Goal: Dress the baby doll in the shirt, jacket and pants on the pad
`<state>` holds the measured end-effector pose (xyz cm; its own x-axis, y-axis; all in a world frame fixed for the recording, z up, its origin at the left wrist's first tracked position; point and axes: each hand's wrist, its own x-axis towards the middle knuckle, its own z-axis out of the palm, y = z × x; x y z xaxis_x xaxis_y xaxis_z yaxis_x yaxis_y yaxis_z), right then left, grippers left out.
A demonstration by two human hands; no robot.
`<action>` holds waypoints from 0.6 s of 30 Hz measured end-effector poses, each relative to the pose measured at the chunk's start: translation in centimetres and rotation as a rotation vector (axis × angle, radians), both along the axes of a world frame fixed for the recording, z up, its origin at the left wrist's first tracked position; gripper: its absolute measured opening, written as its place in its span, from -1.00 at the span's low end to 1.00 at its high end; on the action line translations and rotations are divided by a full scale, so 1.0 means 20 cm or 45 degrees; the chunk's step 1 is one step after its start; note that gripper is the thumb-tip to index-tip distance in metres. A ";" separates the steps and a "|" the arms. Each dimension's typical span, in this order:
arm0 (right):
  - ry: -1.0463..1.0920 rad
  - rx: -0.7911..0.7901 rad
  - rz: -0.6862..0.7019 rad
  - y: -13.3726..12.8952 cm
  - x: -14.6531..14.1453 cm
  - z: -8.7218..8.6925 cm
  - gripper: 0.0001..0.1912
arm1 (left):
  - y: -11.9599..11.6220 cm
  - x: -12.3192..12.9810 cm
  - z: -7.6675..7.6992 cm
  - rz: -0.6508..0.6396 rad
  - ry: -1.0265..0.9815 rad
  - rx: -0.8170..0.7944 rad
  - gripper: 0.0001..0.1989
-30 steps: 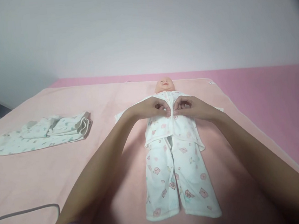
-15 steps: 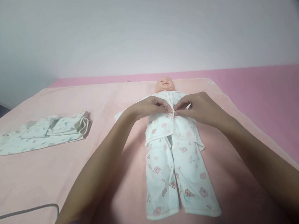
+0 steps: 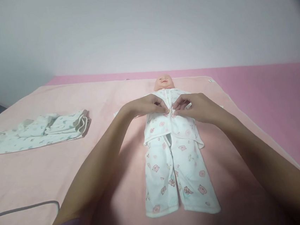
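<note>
A baby doll [image 3: 163, 82] lies on its back, dressed in a white printed shirt [image 3: 158, 127] and matching trousers [image 3: 195, 179] with pink animal figures. My left hand [image 3: 151, 104] pinches the front edge of the shirt at the doll's chest. Facing it, my right hand [image 3: 192, 106] has thumb and fingers closed on the other side of the same front opening. The fingertips nearly meet at the middle seam. A small fastening between them is too small to make out clearly. Both hands partly cover the doll's upper body and sleeves.
At the left lies a folded white garment [image 3: 61, 126] with bluish print. A pink blanket [image 3: 106, 95] covers the surface, over a darker pink sheet [image 3: 267, 115] at the right. A grey cable [image 3: 23, 209] crosses the lower left. Behind stands a pale wall [image 3: 142, 28].
The fingertips have shifted slightly at the shirt's front, and the cloth edge between them looks flatter. The whole view has moved a little. Both hands stay at the chest.
</note>
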<state>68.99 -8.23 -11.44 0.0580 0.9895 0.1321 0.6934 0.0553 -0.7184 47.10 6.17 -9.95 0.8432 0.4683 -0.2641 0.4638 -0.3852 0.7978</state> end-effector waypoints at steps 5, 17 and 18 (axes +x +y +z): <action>-0.018 -0.045 0.027 0.01 0.00 -0.01 -0.89 | 0.00 0.01 0.00 -0.002 0.001 0.017 -0.76; 0.013 0.193 -0.040 0.00 -0.05 -0.02 -0.90 | -0.01 0.02 -0.02 0.051 -0.067 -0.040 -0.82; 0.021 0.202 -0.048 0.00 -0.05 -0.02 -0.90 | -0.01 0.02 -0.02 0.050 -0.062 -0.043 -0.81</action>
<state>67.93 -8.32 -11.89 0.0980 0.9534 0.2854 0.6856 0.1432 -0.7138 47.46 6.00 -10.45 0.8367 0.4926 -0.2393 0.4382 -0.3401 0.8321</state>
